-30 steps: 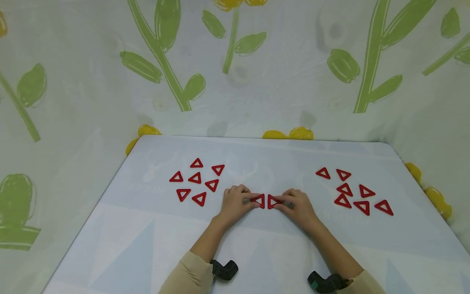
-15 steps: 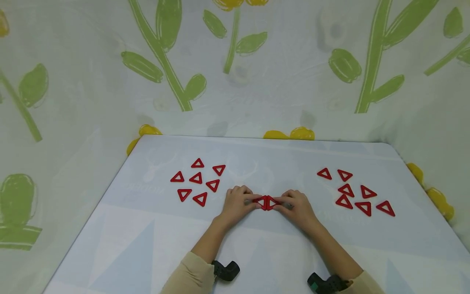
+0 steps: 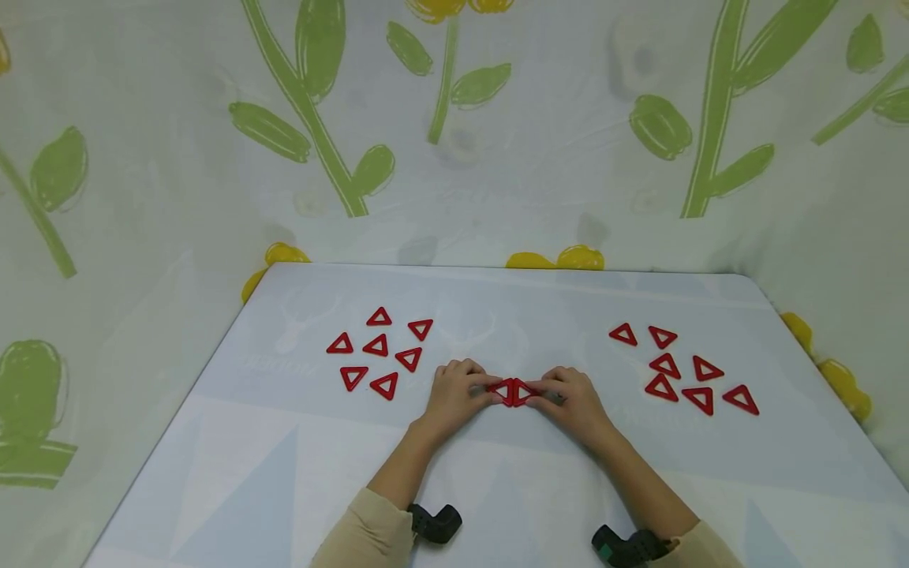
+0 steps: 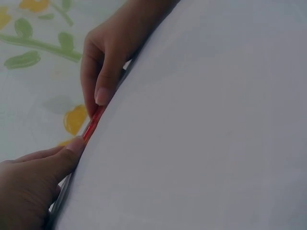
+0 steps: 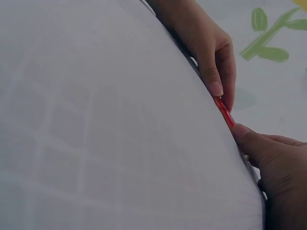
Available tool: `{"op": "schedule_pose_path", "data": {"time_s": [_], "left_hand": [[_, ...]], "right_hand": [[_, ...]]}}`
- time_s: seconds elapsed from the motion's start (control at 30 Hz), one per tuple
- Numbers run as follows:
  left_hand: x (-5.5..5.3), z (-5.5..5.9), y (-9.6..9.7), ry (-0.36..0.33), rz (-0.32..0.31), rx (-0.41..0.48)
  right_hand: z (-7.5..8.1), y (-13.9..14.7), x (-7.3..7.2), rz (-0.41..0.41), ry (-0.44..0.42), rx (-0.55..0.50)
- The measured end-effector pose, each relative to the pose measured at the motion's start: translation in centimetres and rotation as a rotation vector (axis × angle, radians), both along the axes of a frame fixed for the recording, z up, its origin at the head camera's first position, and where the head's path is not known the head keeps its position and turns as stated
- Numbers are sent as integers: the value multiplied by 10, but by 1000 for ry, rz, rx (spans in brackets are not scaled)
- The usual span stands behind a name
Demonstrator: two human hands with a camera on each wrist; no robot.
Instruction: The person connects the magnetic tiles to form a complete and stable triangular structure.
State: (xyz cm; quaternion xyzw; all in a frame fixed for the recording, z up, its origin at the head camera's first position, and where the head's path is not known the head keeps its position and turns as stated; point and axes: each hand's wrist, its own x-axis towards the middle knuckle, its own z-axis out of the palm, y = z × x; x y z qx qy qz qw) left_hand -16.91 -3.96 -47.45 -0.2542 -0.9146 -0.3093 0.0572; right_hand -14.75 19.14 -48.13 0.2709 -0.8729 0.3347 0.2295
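Two hollow red triangles meet at the middle of the table, flat side to flat side, as the head view shows. My left hand [image 3: 454,394] pinches the left triangle [image 3: 510,392] by its outer corner between thumb and fingers. The right triangle [image 3: 518,392] is pinched the same way by my right hand [image 3: 575,402]. Seen edge-on in the left wrist view, the pair is a thin red strip [image 4: 90,128] low at the tabletop, between both hands. Fingertips hide the outer corners.
Several loose red triangles [image 3: 339,350] lie spread on the table [image 3: 511,489] to the left. Another scattered group of red triangles [image 3: 662,396] lies to the right, some close together. Behind the table's far edge hangs a plant-patterned cloth [image 3: 497,197].
A second ago a narrow gap separated the two triangles; the hands have brought them together and their straight sides now meet. The loose triangles have stayed where they were.
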Motion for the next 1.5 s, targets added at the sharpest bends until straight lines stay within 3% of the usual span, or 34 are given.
{"op": "schedule_pose_path", "data": {"time_s": [0.23, 0.63, 0.77, 1.13, 1.5], "left_hand": [[0, -1, -2, 36, -3, 6], [1, -2, -5, 20, -22, 50], [1, -2, -5, 26, -23, 44], [2, -5, -6, 36, -13, 37], [3, -3, -6, 22, -16, 50]], "right_hand": [[8, 1, 4, -41, -196, -104], [19, 12, 15, -158, -406, -127], [21, 21, 18, -189, -387, -121], [23, 51, 20, -233, -217, -65], [35, 84, 33, -305, -245, -58]]}}
